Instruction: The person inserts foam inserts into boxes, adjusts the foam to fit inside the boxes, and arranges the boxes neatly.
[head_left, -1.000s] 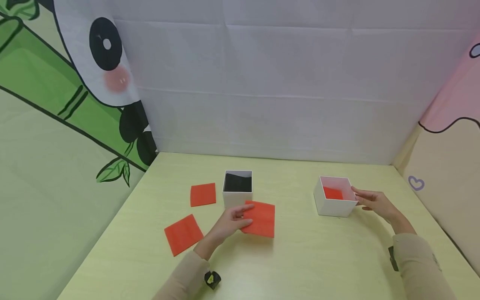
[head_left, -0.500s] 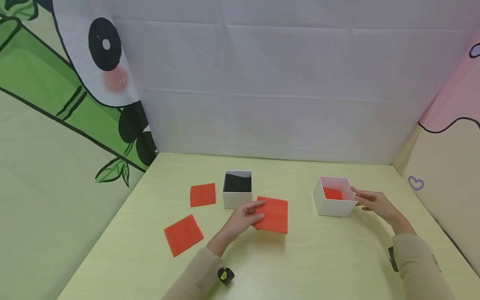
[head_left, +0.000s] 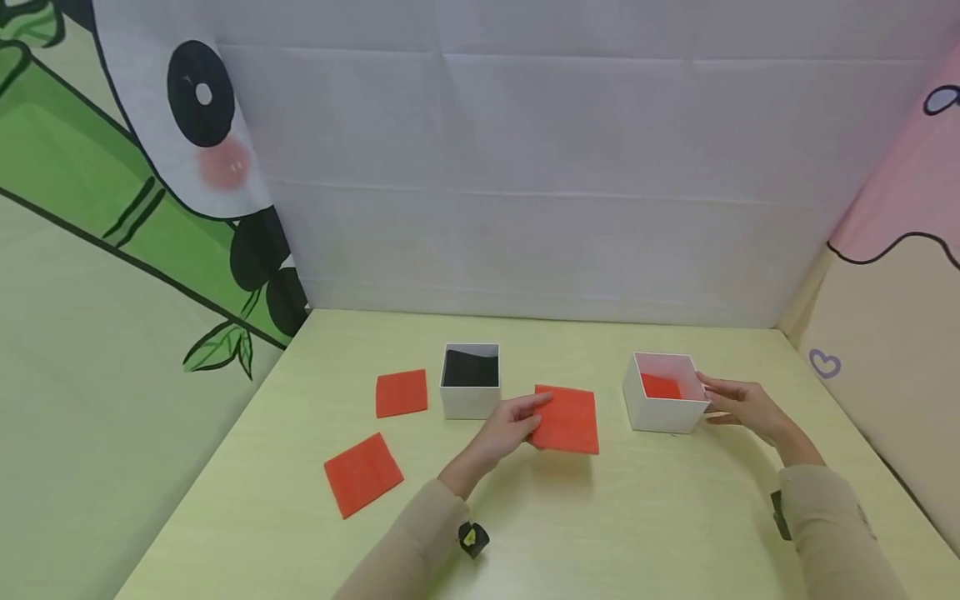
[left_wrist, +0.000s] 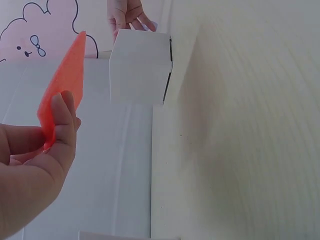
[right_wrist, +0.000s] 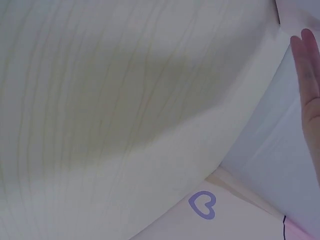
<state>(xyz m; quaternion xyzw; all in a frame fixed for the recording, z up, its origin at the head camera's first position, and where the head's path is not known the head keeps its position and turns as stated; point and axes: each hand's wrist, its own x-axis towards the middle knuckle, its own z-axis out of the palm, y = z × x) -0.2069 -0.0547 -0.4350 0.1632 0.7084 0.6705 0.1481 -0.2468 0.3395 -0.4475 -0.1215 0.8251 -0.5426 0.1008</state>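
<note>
In the head view my left hand [head_left: 510, 429] pinches a thin red cloth square [head_left: 568, 421] by its left edge, above the table. The left wrist view shows this cloth square [left_wrist: 65, 80] edge-on between thumb and fingers. My right hand [head_left: 750, 408] rests its fingertips against the right side of a white open box [head_left: 663, 415], its fingers fairly straight. Another red piece [head_left: 660, 387] lies inside that box. In the right wrist view only part of the right hand [right_wrist: 310, 85] shows, at the right edge.
A second white box [head_left: 471, 402] with black material [head_left: 471, 368] inside stands behind the left hand. Two more red squares lie at left, one farther back [head_left: 401, 393] and one nearer [head_left: 363, 475]. A pale curtain wall [head_left: 525, 167] closes the table's back edge.
My left hand has carried the red cloth square to the right and slightly away, toward the right-hand box. The right hand stays at that box. The head view has shifted slightly.
</note>
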